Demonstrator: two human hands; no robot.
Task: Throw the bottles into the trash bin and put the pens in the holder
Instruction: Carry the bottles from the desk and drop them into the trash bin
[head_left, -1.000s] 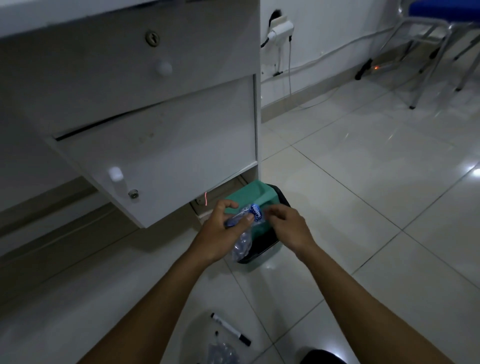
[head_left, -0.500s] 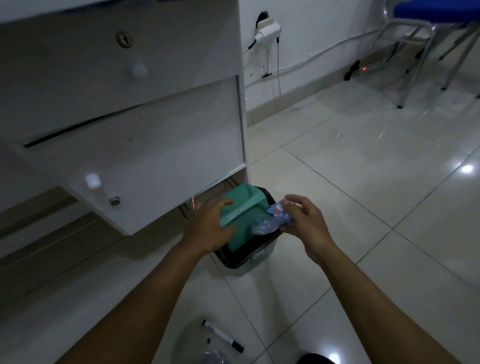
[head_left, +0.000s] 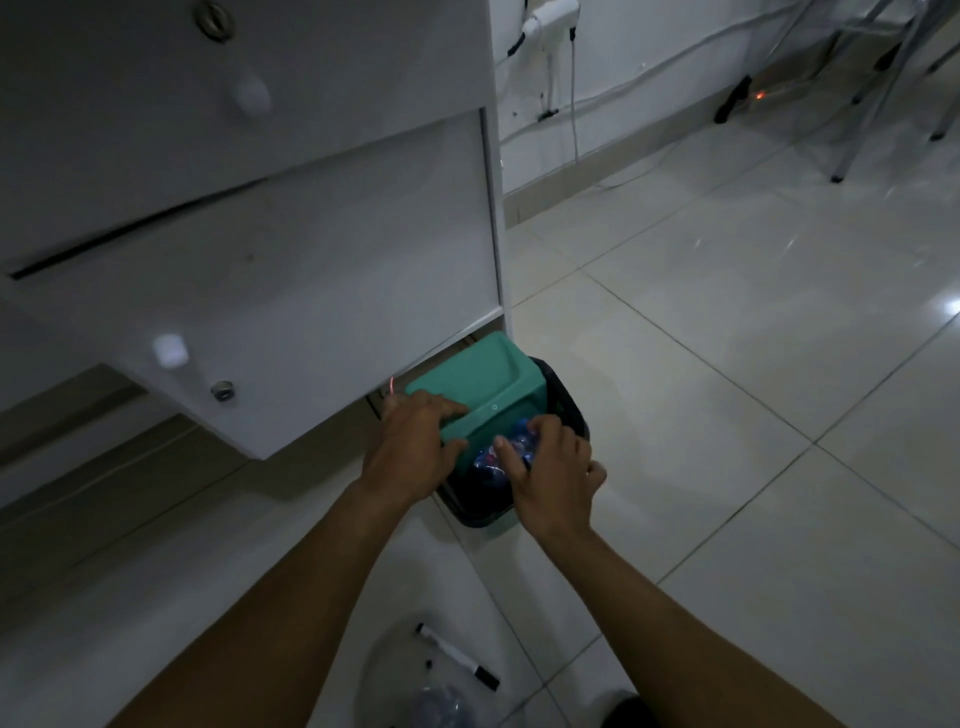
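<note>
A person crouched on a dim tiled floor (head_left: 753, 364) beside a white desk cabinet (head_left: 260, 234), both bare arms reaching to a small black trash bin (head_left: 563, 410) tucked at the cabinet's foot. The left hand (head_left: 410, 449) gripped the edge of the bin's green lid (head_left: 483, 384), tilting it up and back; half a second before, it had only rested there. The right hand (head_left: 556, 467), which a moment earlier held a crumpled clear bottle (head_left: 506, 449) above the rim, had pushed it down into the opening, fingers curled over it; whether they had let go, I could not tell. That bottle was all but binned. Nearer the person, a black-capped marker pen (head_left: 457, 657) lay on the floor, and just beside it another crushed bottle (head_left: 436, 704) at the bottom edge. No pen holder was in sight.
</note>
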